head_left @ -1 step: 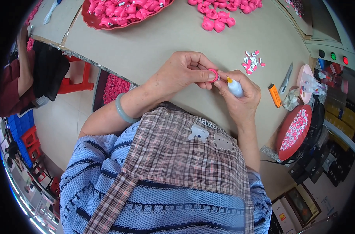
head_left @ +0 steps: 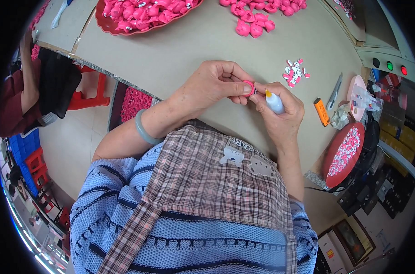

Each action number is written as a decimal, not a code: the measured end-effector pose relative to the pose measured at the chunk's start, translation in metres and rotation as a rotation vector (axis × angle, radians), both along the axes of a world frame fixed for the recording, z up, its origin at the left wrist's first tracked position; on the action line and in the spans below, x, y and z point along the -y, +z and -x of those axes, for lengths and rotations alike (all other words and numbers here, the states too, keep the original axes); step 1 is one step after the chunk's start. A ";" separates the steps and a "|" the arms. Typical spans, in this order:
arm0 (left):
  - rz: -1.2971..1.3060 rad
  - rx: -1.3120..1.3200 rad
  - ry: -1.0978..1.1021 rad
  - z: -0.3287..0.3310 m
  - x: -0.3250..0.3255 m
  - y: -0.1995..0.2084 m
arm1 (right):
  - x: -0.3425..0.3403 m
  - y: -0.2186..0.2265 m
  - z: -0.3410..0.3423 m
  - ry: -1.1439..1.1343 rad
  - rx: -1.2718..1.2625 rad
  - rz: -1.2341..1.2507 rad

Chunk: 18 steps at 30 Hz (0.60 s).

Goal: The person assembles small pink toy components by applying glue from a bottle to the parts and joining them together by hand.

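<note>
Between its thumb and fingers my left hand pinches a small pink molded piece, with a dark spot on the side facing my other hand. Right beside it, my right hand is closed around a small white squeeze bottle with a yellow nozzle. The nozzle points up and away from me. My right thumb and index fingertips come up against the pink piece; whether they hold anything small there is hidden. Past my right hand lies a loose cluster of small pink and white pieces.
A red scalloped tray heaped with pink pieces stands far left, more pink pieces beyond. At right are an orange lighter, a utility knife, crumpled tissue and a red dish. A person sits left.
</note>
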<state>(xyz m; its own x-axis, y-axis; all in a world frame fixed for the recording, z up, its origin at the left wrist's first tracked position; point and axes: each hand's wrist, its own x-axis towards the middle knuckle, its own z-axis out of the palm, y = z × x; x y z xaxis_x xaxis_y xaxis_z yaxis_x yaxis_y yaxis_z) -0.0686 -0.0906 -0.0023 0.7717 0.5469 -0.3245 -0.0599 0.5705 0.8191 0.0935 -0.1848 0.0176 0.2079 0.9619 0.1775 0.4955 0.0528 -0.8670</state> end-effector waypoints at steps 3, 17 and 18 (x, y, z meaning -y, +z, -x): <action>-0.012 -0.016 0.005 0.000 0.000 0.000 | 0.000 -0.007 0.002 -0.019 0.002 -0.028; -0.012 0.035 0.034 0.000 -0.001 0.000 | 0.002 -0.005 0.003 -0.101 -0.085 -0.028; -0.010 0.027 0.031 0.000 -0.002 0.001 | 0.002 -0.006 0.000 -0.068 0.017 -0.097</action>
